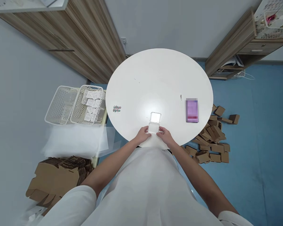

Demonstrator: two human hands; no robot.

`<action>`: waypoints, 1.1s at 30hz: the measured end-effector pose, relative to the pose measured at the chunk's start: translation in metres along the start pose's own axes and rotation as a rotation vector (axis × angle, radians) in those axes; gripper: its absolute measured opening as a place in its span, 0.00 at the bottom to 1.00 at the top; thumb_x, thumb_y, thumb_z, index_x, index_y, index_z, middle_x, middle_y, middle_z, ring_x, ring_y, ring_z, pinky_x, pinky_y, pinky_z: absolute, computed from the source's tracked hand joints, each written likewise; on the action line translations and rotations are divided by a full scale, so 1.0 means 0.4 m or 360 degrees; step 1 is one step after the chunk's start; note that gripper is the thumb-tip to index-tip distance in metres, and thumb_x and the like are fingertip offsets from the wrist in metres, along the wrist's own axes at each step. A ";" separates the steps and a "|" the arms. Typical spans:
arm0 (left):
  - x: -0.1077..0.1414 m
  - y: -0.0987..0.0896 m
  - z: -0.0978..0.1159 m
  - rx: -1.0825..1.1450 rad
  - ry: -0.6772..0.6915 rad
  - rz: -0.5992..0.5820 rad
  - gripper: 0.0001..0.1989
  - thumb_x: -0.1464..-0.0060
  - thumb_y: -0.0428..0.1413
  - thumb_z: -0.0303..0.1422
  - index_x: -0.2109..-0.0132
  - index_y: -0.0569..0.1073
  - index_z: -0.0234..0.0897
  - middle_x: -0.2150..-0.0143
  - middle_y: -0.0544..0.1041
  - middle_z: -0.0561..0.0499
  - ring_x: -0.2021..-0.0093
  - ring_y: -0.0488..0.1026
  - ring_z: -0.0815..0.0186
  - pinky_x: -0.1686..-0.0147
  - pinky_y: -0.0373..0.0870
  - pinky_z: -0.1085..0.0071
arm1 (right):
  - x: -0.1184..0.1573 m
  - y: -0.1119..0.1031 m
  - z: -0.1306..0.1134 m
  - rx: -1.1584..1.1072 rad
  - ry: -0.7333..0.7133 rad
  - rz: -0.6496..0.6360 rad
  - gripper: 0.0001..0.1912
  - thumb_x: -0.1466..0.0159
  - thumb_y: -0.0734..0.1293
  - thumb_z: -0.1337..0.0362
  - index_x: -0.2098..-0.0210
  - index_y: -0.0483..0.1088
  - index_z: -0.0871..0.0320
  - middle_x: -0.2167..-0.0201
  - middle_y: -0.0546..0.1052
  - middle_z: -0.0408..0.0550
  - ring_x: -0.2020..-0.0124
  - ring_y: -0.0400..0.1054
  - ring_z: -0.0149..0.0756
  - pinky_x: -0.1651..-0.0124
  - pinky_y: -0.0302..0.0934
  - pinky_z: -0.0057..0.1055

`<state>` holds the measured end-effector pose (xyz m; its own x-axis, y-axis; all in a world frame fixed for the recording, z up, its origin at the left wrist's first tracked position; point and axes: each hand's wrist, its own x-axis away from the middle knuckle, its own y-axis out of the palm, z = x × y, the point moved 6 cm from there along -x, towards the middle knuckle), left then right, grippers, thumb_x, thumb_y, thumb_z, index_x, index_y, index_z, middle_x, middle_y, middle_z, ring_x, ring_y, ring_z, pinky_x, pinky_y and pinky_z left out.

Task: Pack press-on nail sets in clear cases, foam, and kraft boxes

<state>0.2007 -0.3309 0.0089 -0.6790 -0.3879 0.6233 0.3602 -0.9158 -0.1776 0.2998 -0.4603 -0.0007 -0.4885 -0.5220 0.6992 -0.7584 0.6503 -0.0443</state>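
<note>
A small clear plastic case (153,128) lies at the near edge of the white table (155,72), its lid (155,117) swung up and away from me. My left hand (143,135) grips the left side of the case between thumb and fingers. On the opposite side, my right hand (165,136) holds the right edge in the same way. Nothing can be made out inside the case. To the left on the table is a small group of red and green pieces (117,109). A pixelated purple rectangular item (191,110) lies to the right.
Left of the table stand a white basket (72,119) with white printed cards, another basket (52,106), translucent sheets (73,141) and stacked flat cardboard (54,180). Small brown boxes (214,133) are piled on the floor at right. Wooden cabinets (85,34) stand behind.
</note>
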 end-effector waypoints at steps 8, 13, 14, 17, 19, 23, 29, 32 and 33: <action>-0.034 -0.015 0.022 0.0134 -0.0039 0.0173 0.29 0.58 0.54 0.24 0.45 0.62 0.36 0.45 0.65 0.44 0.47 0.63 0.60 0.51 0.63 0.65 | -0.047 -0.014 -0.042 0.0010 -0.0098 0.0035 0.33 0.50 0.67 0.61 0.46 0.58 0.53 0.45 0.62 0.50 0.50 0.62 0.37 0.53 0.62 0.35; -0.029 -0.017 0.025 0.0125 -0.0038 0.0158 0.29 0.56 0.54 0.25 0.44 0.61 0.37 0.44 0.64 0.44 0.46 0.62 0.60 0.50 0.61 0.64 | -0.039 -0.006 -0.045 0.0003 -0.0115 0.0022 0.31 0.50 0.67 0.61 0.47 0.58 0.53 0.44 0.62 0.50 0.50 0.62 0.37 0.53 0.62 0.35; -0.027 -0.017 0.024 0.0121 -0.0043 0.0156 0.29 0.56 0.54 0.25 0.44 0.60 0.37 0.43 0.63 0.44 0.45 0.62 0.60 0.50 0.62 0.64 | -0.034 -0.005 -0.047 0.0006 -0.0122 0.0035 0.30 0.50 0.66 0.61 0.47 0.59 0.53 0.44 0.62 0.49 0.50 0.62 0.37 0.53 0.62 0.35; -0.018 -0.021 0.012 0.0123 -0.0064 0.0180 0.29 0.55 0.55 0.27 0.43 0.60 0.37 0.42 0.62 0.43 0.45 0.61 0.59 0.51 0.62 0.64 | -0.014 -0.009 -0.052 0.0030 -0.0153 0.0127 0.27 0.49 0.65 0.60 0.49 0.60 0.53 0.46 0.63 0.49 0.49 0.61 0.38 0.52 0.61 0.36; -0.009 -0.030 -0.005 0.0123 -0.0066 0.0207 0.29 0.55 0.55 0.28 0.44 0.61 0.37 0.42 0.62 0.43 0.45 0.61 0.59 0.51 0.62 0.64 | 0.002 -0.011 -0.055 0.0059 -0.0191 0.0204 0.24 0.48 0.64 0.60 0.51 0.62 0.52 0.48 0.65 0.49 0.49 0.61 0.38 0.53 0.61 0.36; 0.019 -0.076 -0.049 0.0102 -0.0040 0.0269 0.26 0.55 0.56 0.29 0.46 0.63 0.38 0.44 0.64 0.43 0.46 0.62 0.60 0.51 0.62 0.64 | 0.027 0.013 -0.061 0.0131 -0.0276 0.0233 0.19 0.46 0.62 0.58 0.55 0.65 0.53 0.54 0.69 0.49 0.55 0.64 0.38 0.58 0.63 0.35; 0.050 -0.235 -0.101 0.0045 -0.0019 0.0389 0.20 0.52 0.54 0.31 0.50 0.66 0.37 0.47 0.67 0.44 0.50 0.65 0.61 0.55 0.65 0.65 | 0.008 0.124 -0.090 0.0166 -0.0274 0.0027 0.15 0.46 0.62 0.57 0.61 0.68 0.55 0.63 0.73 0.48 0.64 0.66 0.35 0.63 0.62 0.34; 0.046 -0.336 -0.119 0.0030 0.0007 0.0459 0.19 0.52 0.54 0.32 0.51 0.67 0.37 0.48 0.69 0.44 0.51 0.66 0.61 0.56 0.65 0.65 | -0.014 0.187 -0.116 0.0229 -0.0265 -0.0043 0.14 0.46 0.63 0.57 0.61 0.68 0.54 0.66 0.73 0.47 0.65 0.66 0.35 0.63 0.62 0.34; 0.042 -0.370 -0.124 0.0013 0.0015 0.0483 0.19 0.52 0.54 0.32 0.51 0.67 0.37 0.49 0.69 0.44 0.52 0.67 0.61 0.57 0.66 0.66 | -0.021 0.208 -0.125 0.0264 -0.0255 -0.0058 0.15 0.46 0.63 0.56 0.61 0.68 0.54 0.67 0.73 0.47 0.65 0.67 0.35 0.63 0.62 0.34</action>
<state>0.1043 -0.2072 0.0077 -0.5455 -0.6445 0.5358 0.5524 -0.7572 -0.3484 0.2624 -0.3741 0.0254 -0.5117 -0.6331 0.5809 -0.8308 0.5368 -0.1469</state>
